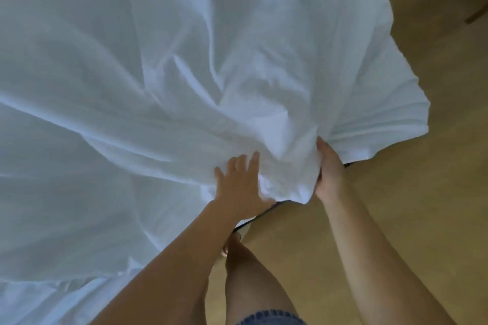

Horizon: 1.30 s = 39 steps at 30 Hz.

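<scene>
Both arms reach forward and down, elbows nearly straight.

Left hand (241, 185): palm down on the large white fabric sheet (158, 87), fingers spread and fairly straight, pressing on the cloth just beside its near edge. The grip is apart. The thumb lies against a fold at the hem, and I cannot tell whether it tucks under.

Right hand (330, 174): turned on its side with the thumb uppermost, fingers curled round a gathered bunch of the sheet. The grip is clamped on that bunch. The hands are near each other with a wad of cloth between them.

Surface and room: tan smooth floor (422, 206) on the person's right and underfoot. A thin black cord (260, 215) runs out from under the hem near the left wrist. Brown wooden furniture legs (476, 14) stand at the far right. Below the arms are a bare leg (250, 280) and blue denim shorts (272, 319).

The sheet spreads ahead and to the person's left, filling most of the view. What lies under it is hidden. Its gathered corner points back toward the person. Creases fan outward from the right hand, and the long folds run away to the far left. The right-hand edge hangs ruffled over the floor.
</scene>
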{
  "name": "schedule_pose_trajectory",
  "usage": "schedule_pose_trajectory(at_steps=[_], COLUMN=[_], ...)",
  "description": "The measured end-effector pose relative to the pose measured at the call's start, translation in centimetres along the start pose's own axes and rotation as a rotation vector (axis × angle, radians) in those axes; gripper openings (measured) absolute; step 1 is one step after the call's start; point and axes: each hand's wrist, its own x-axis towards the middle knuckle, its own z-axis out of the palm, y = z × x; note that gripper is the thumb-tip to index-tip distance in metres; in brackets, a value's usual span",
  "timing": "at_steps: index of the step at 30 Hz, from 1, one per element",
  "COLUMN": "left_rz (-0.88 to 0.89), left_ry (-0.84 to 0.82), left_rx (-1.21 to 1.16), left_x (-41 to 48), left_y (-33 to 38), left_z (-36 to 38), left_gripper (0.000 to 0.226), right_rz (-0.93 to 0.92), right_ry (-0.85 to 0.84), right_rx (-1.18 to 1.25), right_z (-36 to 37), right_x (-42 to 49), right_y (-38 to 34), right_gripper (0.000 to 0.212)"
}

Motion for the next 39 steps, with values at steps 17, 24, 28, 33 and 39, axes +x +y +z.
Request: schedule_pose_trajectory(at_steps=[17, 24, 28, 33, 39], left_rz=[-0.284, -0.308, -0.288, -0.101, -0.141], left_ry=[0.256, 0.224, 0.257, 0.207, 0.181], left_rx=[0.098, 0.135, 0.112, 0.155, 0.135], left_x=[5.5, 5.3, 5.2, 0.3, -1.7], left_y=[-13.6, -12.3, -12.0, -9.0, -7.7], left_z=[-2.6, 1.3, 1.6, 7.8, 11.5], left_gripper=[0.055, 0.055, 0.057, 0.069, 0.085], right_rz=[-0.721, -0.579, -0.519, -0.399, -0.468], right_ry=[-0.402, -0.318, -0.714, -0.678, -0.584], right_rx=[-1.929, -1.691, -1.945, -1.957, -1.936], right_z=[-0.9, 2.5, -2.0, -5.4, -8.0], right_x=[6.2, 8.3, 2.8, -0.3, 0.1], right_y=[11.1, 12.6, 16.4, 20.3, 22.3], right_gripper=[0.055, 0.028, 0.011, 0.012, 0.012])
